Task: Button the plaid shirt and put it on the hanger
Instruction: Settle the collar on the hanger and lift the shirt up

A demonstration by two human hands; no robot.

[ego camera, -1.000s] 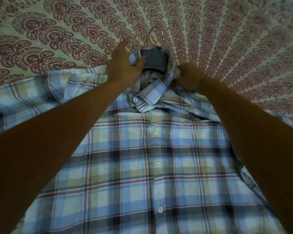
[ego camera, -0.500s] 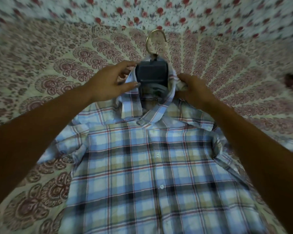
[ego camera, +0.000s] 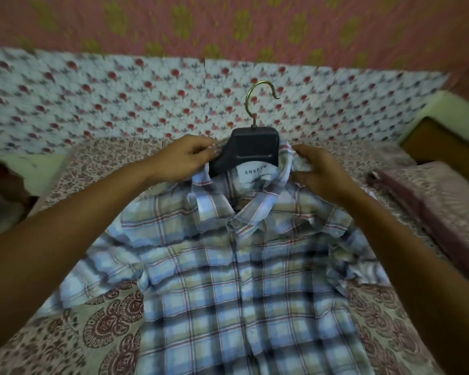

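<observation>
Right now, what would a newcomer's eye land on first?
A blue plaid shirt fills the middle, spread over a patterned bedsheet. A dark hanger sits in its neck at the top centre. The left hand and right hand grip the cloth on either side of it.

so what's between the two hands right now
Head view: the dark hanger and the white label of the plaid shirt, between left hand and right hand.

Both hands (ego camera: 184,161) (ego camera: 320,171) grip plaid shirt (ego camera: 228,280) collar on hanger (ego camera: 251,147).
</observation>
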